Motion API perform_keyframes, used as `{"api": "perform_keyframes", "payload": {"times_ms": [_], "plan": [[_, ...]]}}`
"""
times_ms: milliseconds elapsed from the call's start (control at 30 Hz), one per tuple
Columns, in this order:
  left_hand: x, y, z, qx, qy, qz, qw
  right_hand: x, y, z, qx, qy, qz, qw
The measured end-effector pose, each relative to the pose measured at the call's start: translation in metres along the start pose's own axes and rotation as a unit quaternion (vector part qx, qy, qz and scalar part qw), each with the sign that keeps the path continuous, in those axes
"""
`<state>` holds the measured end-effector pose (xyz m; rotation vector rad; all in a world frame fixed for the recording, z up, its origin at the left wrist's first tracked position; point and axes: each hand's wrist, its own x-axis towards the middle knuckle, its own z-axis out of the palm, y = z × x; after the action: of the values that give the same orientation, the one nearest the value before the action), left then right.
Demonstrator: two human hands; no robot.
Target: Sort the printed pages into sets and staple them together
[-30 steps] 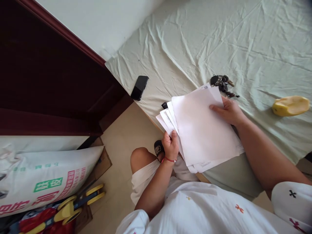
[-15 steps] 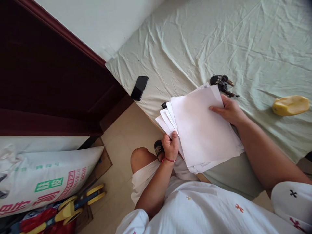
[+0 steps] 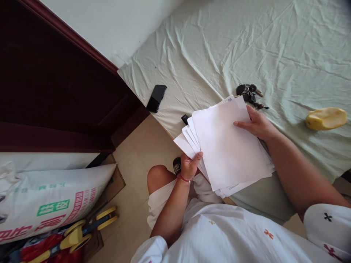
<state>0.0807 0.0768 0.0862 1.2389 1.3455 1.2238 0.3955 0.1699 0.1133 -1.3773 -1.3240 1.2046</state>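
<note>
Left hand (image 3: pixel 189 166) pinches the lower corner of a fanned stack of thin white paper sheets (image 3: pixel 229 146), right hand (image 3: pixel 256 124) lies flat-fingered on the far edge, the stack held over the edge of the pale green bed sheet (image 3: pixel 219 44). Light, floppy and slippery, these look best gripped at the edges. Their small print is unreadable; the white woven sack (image 3: pixel 52 204) bears red and green characters, too skewed to read.

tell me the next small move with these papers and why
Probably square the sheets up: push the left hand in against the fanned corners while the right hand steadies the top sheet. The papers are splayed at their left edge, several corners sticking out past one another, and the stack overhangs the bed edge, so tidying it first seems sensible.
</note>
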Motion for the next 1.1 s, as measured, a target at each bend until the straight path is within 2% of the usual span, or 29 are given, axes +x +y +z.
{"api": "perform_keyframes", "payload": {"times_ms": [100, 200, 400, 533, 667, 767, 900, 1100], "plan": [[0.000, -0.003, -0.002, -0.015, 0.011, -0.016, 1.000, -0.003, 0.002, 0.002, 0.118, -0.024, 0.063, 0.991], [0.001, -0.005, -0.001, -0.023, 0.017, -0.025, 0.999, -0.005, 0.004, 0.003, 0.151, -0.013, 0.095, 0.984], [0.003, -0.004, 0.007, -0.119, 0.067, -0.053, 0.989, -0.007, 0.002, 0.008, 0.192, 0.089, 0.052, 0.976], [0.006, 0.000, 0.010, -0.115, 0.068, -0.041, 0.990, -0.007, -0.005, 0.008, 0.260, 0.188, 0.051, 0.946], [0.010, 0.007, 0.009, -0.191, 0.056, -0.070, 0.977, -0.006, -0.013, 0.001, 0.301, 0.255, 0.060, 0.917], [0.012, 0.014, 0.010, -0.235, 0.050, -0.103, 0.965, -0.005, -0.016, -0.006, 0.316, 0.260, 0.054, 0.911], [0.013, 0.021, 0.011, -0.244, 0.026, -0.113, 0.963, -0.005, -0.017, -0.009, 0.336, 0.241, 0.044, 0.909], [0.011, 0.020, 0.010, -0.166, -0.008, -0.102, 0.981, -0.005, -0.013, -0.006, 0.317, 0.238, 0.064, 0.916]]}}
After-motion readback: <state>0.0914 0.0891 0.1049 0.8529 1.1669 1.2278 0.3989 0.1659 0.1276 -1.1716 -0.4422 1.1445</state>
